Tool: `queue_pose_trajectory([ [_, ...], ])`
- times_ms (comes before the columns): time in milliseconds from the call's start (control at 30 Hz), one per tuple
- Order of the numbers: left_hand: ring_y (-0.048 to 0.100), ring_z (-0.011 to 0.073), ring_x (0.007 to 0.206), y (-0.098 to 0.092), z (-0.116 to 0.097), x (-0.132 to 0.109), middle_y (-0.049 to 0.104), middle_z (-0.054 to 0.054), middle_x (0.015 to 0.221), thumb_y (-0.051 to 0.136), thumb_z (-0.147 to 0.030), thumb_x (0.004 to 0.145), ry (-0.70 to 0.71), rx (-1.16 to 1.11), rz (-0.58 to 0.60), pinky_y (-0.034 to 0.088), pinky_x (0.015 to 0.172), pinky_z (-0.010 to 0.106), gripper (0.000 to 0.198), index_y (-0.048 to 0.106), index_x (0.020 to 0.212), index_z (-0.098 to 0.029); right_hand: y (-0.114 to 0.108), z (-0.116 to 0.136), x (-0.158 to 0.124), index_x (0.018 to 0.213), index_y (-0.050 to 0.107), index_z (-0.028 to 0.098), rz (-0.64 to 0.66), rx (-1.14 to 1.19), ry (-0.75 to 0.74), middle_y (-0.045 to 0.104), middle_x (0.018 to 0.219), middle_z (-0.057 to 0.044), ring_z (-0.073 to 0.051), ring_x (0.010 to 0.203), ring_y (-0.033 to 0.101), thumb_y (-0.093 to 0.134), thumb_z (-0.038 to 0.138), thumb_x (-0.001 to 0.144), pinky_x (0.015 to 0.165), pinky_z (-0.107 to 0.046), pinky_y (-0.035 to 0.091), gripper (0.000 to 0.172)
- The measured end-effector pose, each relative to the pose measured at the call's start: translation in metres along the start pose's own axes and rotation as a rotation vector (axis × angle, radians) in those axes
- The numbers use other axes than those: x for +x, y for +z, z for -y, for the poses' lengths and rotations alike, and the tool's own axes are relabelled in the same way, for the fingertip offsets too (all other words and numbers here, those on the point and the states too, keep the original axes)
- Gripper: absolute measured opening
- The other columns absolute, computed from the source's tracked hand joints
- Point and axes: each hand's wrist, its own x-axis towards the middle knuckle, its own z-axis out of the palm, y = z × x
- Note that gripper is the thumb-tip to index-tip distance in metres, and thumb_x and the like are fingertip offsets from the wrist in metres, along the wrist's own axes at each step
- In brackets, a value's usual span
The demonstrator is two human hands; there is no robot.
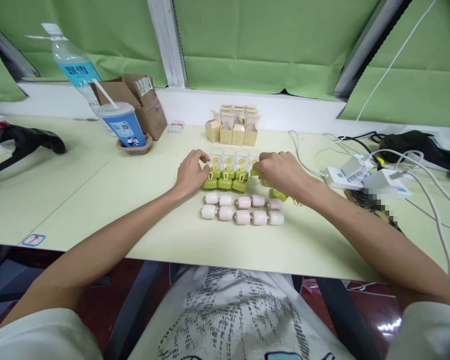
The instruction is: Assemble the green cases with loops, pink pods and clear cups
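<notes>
Green caps with yellow loops (227, 173) stand in rows at the middle of the table. Behind them are clear little containers (228, 154) with yellow marks. My left hand (192, 172) rests at the left end of these rows, thumb and index finger apart, with nothing seen between them. My right hand (281, 171) is closed at the right end, its fingertips on a green cap (255, 172); the palm side is hidden. More green caps (278, 194) lie under that wrist. Nearer to me, pale pink and white small cylinders (242, 217) lie in two rows.
Open cream boxes (238, 132) stand at the back. On the left are a blue cup with straw (125, 130), a water bottle (77, 67) and a cardboard box (150, 110). White power strips (339, 177) and cables occupy the right side. The table's front edge (210, 266) is near my body.
</notes>
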Motion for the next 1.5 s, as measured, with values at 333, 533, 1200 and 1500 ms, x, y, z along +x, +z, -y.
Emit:
queue_pose_trajectory([
  [333, 0.06, 0.0192, 0.079, 0.004, 0.005, 0.003, 0.071, 0.005, 0.112, 0.067, -0.008, 0.09, -0.026, -0.028, 0.013, 0.048, 0.084, 0.038, 0.018, 0.063, 0.098, -0.023, 0.018, 0.014, 0.002, 0.118, 0.077, 0.013, 0.01, -0.055, 0.037, 0.076, 0.118, -0.022, -0.03, 0.094, 0.077, 0.044, -0.008, 0.095, 0.064, -0.038, 0.028, 0.046],
  [533, 0.061, 0.0197, 0.082, 0.007, 0.005, 0.001, 0.071, 0.005, 0.114, 0.066, -0.007, 0.092, -0.017, -0.034, 0.026, 0.049, 0.086, 0.038, 0.018, 0.062, 0.1, -0.023, 0.016, 0.017, 0.002, 0.119, 0.076, 0.011, -0.018, -0.041, 0.061, 0.075, 0.124, -0.024, -0.031, 0.096, 0.077, 0.042, -0.007, 0.096, 0.064, -0.038, 0.028, 0.046],
  [1200, 0.06, 0.0196, 0.084, 0.005, 0.001, -0.001, 0.07, 0.007, 0.118, 0.062, -0.013, 0.098, -0.02, -0.014, 0.051, 0.052, 0.091, 0.039, 0.012, 0.061, 0.105, -0.022, 0.018, 0.01, 0.006, 0.133, 0.073, 0.014, -0.004, 0.035, 0.113, 0.077, 0.124, -0.018, -0.029, 0.096, 0.076, 0.05, 0.01, 0.107, 0.067, -0.036, 0.03, 0.035],
  [1500, 0.059, 0.0187, 0.083, 0.006, 0.004, -0.001, 0.069, 0.006, 0.118, 0.062, -0.012, 0.097, 0.011, -0.032, 0.067, 0.052, 0.091, 0.039, 0.014, 0.061, 0.107, -0.022, 0.012, 0.001, 0.008, 0.126, 0.084, 0.017, 0.057, 0.099, 0.066, 0.077, 0.128, -0.018, -0.029, 0.105, 0.074, 0.051, 0.012, 0.107, 0.076, -0.036, 0.041, 0.039],
])
